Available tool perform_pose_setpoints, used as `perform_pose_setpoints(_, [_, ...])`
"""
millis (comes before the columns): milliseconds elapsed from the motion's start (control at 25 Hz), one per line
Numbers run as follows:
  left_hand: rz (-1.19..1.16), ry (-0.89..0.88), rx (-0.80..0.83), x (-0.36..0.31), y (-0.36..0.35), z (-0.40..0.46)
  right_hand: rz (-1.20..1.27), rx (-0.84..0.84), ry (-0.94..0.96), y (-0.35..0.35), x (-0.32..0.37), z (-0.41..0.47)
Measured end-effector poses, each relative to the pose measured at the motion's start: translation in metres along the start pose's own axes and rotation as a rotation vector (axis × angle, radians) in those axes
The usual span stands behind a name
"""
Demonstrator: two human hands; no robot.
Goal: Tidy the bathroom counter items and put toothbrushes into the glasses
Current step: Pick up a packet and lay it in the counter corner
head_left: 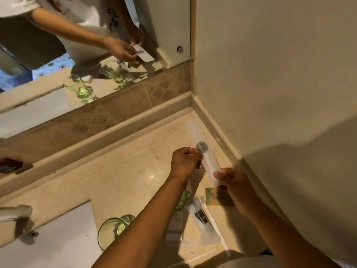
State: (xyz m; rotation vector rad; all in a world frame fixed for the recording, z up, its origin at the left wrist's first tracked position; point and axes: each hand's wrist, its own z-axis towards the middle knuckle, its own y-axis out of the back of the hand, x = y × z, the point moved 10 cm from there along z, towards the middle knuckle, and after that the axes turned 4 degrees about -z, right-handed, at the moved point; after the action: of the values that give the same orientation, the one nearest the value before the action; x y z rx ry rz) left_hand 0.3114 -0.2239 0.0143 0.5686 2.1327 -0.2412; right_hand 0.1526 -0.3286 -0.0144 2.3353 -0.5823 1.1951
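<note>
Both hands hold 1 long white packet [204, 151] up above the counter [119, 176], near the corner by the wall. The left hand [185, 161] pinches its middle, fingers closed; the right hand [233, 186] grips its lower end. A bare toothbrush [214, 221] lies on the counter below, beside 2 green glasses [112, 232].

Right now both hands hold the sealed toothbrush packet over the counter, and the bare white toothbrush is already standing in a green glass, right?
Not quite. The head view shows both the left hand and right hand holding the sealed packet, but the bare white toothbrush lies flat on the counter, beside the green glass, not in it.
</note>
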Motion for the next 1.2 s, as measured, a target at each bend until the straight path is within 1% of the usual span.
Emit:
perform_pose_setpoints(120, [0.057, 0.005, -0.066, -0.007, 0.017, 0.032, 0.005, -0.009, -0.025, -0.016, 0.011, 0.019])
perform_pose_setpoints(200, [0.063, 0.029, -0.100, -0.007, 0.025, 0.055, 0.033, 0.020, -0.035, -0.032, 0.017, 0.035])
perform_pose_setpoints(280, [0.051, 0.061, -0.113, -0.002, 0.027, 0.077, 0.108, 0.056, -0.072, -0.046, 0.014, 0.052])
perform_pose_setpoints(360, [0.028, 0.084, -0.104, 0.002, 0.024, 0.094, 0.159, 0.056, -0.099, -0.050, 0.011, 0.066])
perform_pose_setpoints(560, [-0.011, 0.136, -0.066, 0.013, 0.011, 0.135, 0.071, -0.063, -0.019, -0.041, 0.010, 0.102])
perform_pose_setpoints(680, [-0.030, 0.161, -0.037, 0.019, 0.004, 0.150, 0.086, -0.135, -0.026, -0.038, 0.006, 0.117])
perform_pose_setpoints(800, [0.013, 0.151, -0.039, 0.019, 0.000, 0.168, 0.114, -0.166, -0.038, -0.038, 0.004, 0.129])
perform_pose_setpoints(920, [0.027, 0.136, -0.019, 0.015, -0.005, 0.180, 0.126, -0.216, -0.105, -0.036, -0.001, 0.136])
perform_pose_setpoints(1040, [0.071, 0.125, 0.002, 0.011, -0.008, 0.187, 0.202, -0.234, -0.170, -0.036, -0.010, 0.142])
perform_pose_setpoints(1120, [0.133, 0.095, 0.005, 0.008, -0.009, 0.190, 0.259, -0.238, -0.201, -0.037, -0.016, 0.144])
perform_pose_setpoints(1200, [0.219, 0.020, 0.008, 0.004, -0.009, 0.194, 0.276, -0.252, -0.224, -0.035, -0.020, 0.146])
